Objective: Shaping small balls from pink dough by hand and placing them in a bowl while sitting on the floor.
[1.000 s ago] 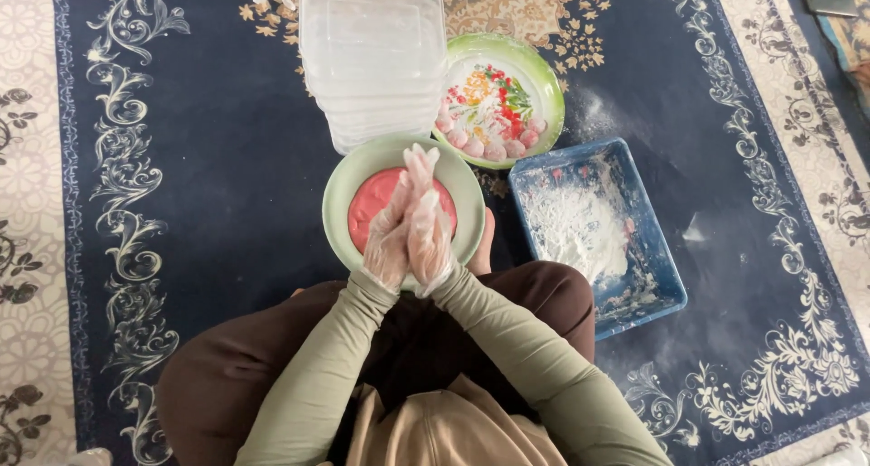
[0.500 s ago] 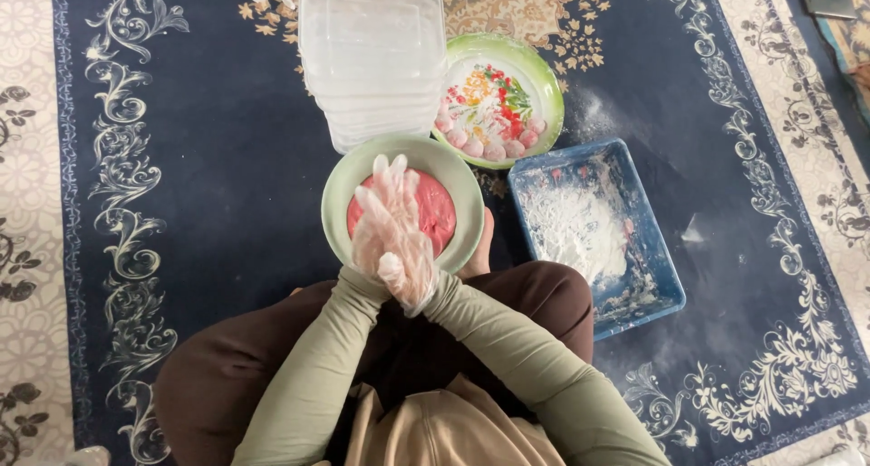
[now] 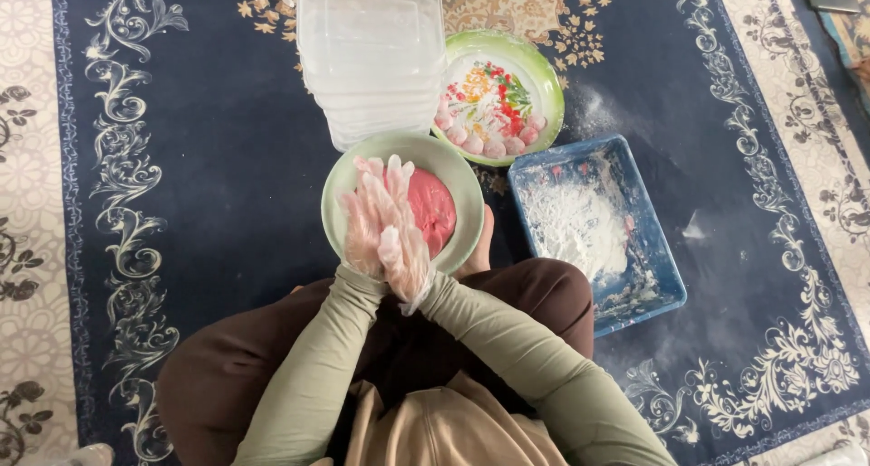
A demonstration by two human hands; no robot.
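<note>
Below, navy patterned rug (image 3: pixel 181 185), flour dusting (image 3: pixel 598 112)

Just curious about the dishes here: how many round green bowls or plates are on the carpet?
2. One green bowl with pink dough sits under the hands; a green plate of small pink balls lies behind it, beside the stacked clear containers.

Single view only, from a camera worn on the person's head. It looks almost straight down onto the floor, lens tipped slightly forward. The person's own lap and olive long sleeves fill the lower centre of the frame; the dark blue patterned carpet (image 3: pixel 208 158) spreads to all edges. Range is close: the pale green round bowl of pink dough (image 3: pixel 458 180) sits at frame centre, the stack of clear plastic lidded tubs (image 3: pixel 372 49) runs off the top edge.
</note>
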